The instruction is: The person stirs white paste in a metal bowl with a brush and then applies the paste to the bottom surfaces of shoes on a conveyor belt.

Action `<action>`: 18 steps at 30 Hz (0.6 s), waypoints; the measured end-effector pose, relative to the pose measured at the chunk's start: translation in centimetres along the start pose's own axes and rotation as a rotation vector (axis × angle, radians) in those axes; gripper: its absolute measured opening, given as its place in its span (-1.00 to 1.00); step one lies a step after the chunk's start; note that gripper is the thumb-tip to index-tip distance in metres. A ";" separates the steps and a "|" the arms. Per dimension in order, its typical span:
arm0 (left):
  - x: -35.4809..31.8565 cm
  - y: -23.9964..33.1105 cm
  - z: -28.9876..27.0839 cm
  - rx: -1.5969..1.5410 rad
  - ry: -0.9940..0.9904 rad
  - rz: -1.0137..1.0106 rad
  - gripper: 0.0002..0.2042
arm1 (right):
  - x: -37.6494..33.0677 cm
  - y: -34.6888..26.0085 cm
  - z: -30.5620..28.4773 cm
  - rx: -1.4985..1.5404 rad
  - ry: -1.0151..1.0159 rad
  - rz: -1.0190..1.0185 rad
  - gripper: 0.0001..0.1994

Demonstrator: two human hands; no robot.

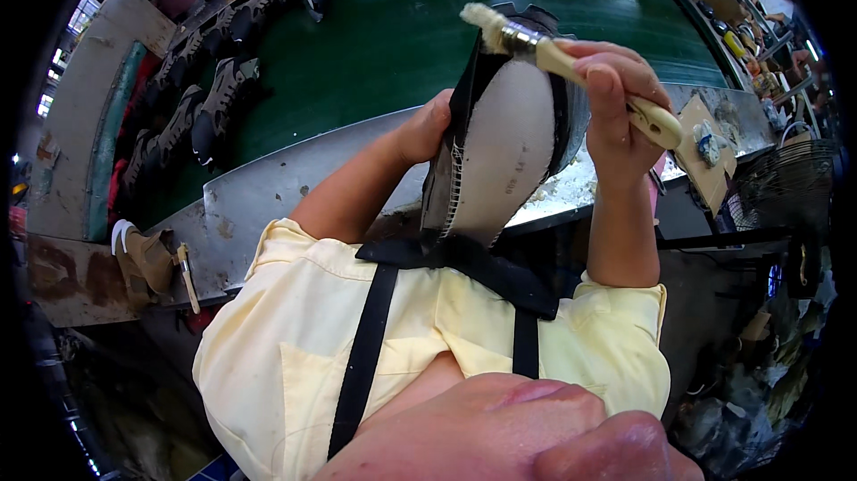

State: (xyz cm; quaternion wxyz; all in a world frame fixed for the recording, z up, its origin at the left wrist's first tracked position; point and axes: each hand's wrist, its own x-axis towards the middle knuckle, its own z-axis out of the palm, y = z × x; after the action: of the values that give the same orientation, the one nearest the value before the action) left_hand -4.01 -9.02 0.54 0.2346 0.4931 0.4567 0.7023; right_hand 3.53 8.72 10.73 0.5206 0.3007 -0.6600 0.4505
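A: We start with the biggest thing, the green conveyor belt [375, 44]; it runs across the top of the view, and we place all else by it.

B: Agreed. Along the belt's far left edge we see a row of dark shoes [210, 79] lying one after another. On the near side of the belt lies the grey metal bench [259, 213], stained and worn.

A: Just above the near edge of the belt we hold a shoe upper on its last [500, 142], sole side turned up toward us, pale grey bottom framed by black material with white stitching along one edge. Its toe end points toward the belt.

B: Our left hand [427, 128] grips that shoe from the left side, fingers wrapped behind it, so we cannot tell how they are spread. Our right hand [616, 93] is closed around the cream handle of a small brush [544, 51], thumb and fingers pinched on it.

A: The brush's pale bristles touch the shoe's toe end, over the belt. To the belt's near left, on the bench, stands a tan shoe [143, 258] with a second brush [187, 276] beside it.
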 end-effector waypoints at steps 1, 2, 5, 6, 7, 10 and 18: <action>0.0 0.2 -0.2 0.019 -0.013 -0.030 -0.13 | 0.0 0.3 0.0 0.033 0.037 -0.011 -0.93; -0.2 0.1 -0.3 0.033 -0.022 -0.061 -0.11 | -0.1 0.4 0.1 -0.063 0.065 -0.013 -0.94; -0.3 0.4 -0.6 0.024 -0.037 -0.209 0.07 | 0.1 -0.3 0.7 -0.272 0.083 -0.095 -0.94; -0.3 0.2 -0.5 -0.012 -0.017 -0.222 0.08 | -0.7 -0.7 1.1 -0.154 0.057 -0.079 -0.94; -0.3 0.1 -0.3 -0.048 0.004 -0.234 0.08 | -1.2 -1.6 1.5 -0.169 -0.006 -0.061 -0.93; -1.2 -0.9 -0.3 -0.153 0.153 -0.173 -0.14 | -2.9 -4.2 1.2 -0.143 -0.164 -0.043 -0.90; -2.6 -4.5 -3.7 -0.180 0.109 -0.257 -0.14 | -2.4 -3.6 0.7 0.008 -0.204 -0.075 -0.87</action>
State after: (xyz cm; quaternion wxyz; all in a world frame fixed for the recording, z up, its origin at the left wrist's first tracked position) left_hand -6.84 -10.45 -5.03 0.3405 0.3690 0.4632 0.7303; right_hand 7.05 6.45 9.42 0.4658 0.3716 -0.6962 0.4004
